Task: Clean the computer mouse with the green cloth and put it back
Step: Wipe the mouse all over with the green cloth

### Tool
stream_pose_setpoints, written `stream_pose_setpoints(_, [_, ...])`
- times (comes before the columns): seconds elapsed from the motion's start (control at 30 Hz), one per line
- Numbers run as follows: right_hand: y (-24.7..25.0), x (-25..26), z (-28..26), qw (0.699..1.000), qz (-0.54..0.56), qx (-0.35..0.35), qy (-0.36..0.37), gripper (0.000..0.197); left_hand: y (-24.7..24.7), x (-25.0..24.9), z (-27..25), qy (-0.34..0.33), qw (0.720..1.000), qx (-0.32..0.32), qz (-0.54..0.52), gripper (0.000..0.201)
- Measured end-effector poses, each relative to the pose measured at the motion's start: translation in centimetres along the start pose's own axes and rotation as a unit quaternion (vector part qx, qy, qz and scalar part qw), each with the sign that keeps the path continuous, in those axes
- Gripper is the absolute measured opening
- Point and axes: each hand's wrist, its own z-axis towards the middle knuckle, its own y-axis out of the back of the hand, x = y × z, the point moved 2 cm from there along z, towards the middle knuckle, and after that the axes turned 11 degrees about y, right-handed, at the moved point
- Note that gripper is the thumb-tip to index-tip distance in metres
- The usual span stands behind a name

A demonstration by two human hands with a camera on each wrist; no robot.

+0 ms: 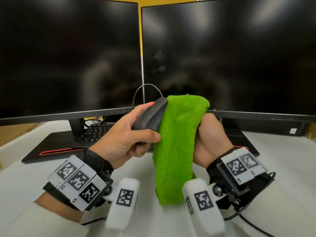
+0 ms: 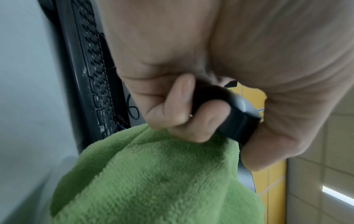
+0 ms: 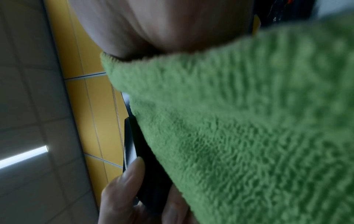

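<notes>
While the left hand (image 1: pixel 123 134) grips the mouse (image 1: pixel 150 115) tilted nose-up toward the upper right, the right hand (image 1: pixel 210 139) clutches the green cloth (image 1: pixel 176 142) against it; no readable writing.

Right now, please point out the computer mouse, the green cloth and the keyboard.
computer mouse (image 1: pixel 150 115): head view, on its dark side shell.
green cloth (image 1: pixel 177 142): head view, on the middle of the hanging fold.
keyboard (image 1: pixel 97 131): head view, on the keys under the left monitor.

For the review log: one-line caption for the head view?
Left hand holds the mouse while right hand presses the cloth against it.
</notes>
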Motion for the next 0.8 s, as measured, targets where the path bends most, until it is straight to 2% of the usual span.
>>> stream_pose_setpoints(0.17, [0.4,-0.4,-0.2,0.996,-0.015,0.083,0.006,0.042,-0.4,-0.5,0.1,0.021,0.997,-0.008,-0.070,0.047])
stream_pose_setpoints(0.27, [-0.3,-0.4,-0.8,0.989,-0.023,0.143,0.001,0.048,-0.7,-0.9,-0.2,0.036,0.993,-0.011,-0.115,0.072])
stream_pose_setpoints(0.37, [-0.9,-0.8,-1.2,0.989,-0.038,0.145,0.010,0.056,-1.0,-0.9,-0.3,0.038,0.989,-0.016,-0.139,0.091])
stream_pose_setpoints(0.47, [-1.4,-1.5,-1.1,0.990,-0.075,0.115,0.038,0.072,-1.5,-0.5,0.1,0.034,0.989,-0.042,-0.141,0.089])
stream_pose_setpoints(0.53, [-1.4,-1.6,-1.0,0.986,-0.124,0.096,0.064,0.081,-2.0,0.0,0.5,0.046,0.988,-0.057,-0.136,0.081])
stream_pose_setpoints(0.6, [-1.1,-1.5,-1.0,0.980,-0.159,0.075,0.088,0.074,-1.9,0.6,0.9,0.071,0.986,-0.077,-0.128,0.069])
stream_pose_setpoints(0.73, [-0.7,-1.0,-0.8,0.980,-0.147,0.049,0.122,0.027,-1.4,0.9,1.0,0.103,0.984,-0.067,-0.128,0.059])
stream_pose_setpoints(0.8, [-0.6,-0.9,-0.6,0.982,-0.145,0.033,0.120,0.025,-1.6,0.7,1.0,0.109,0.986,-0.061,-0.112,0.054])
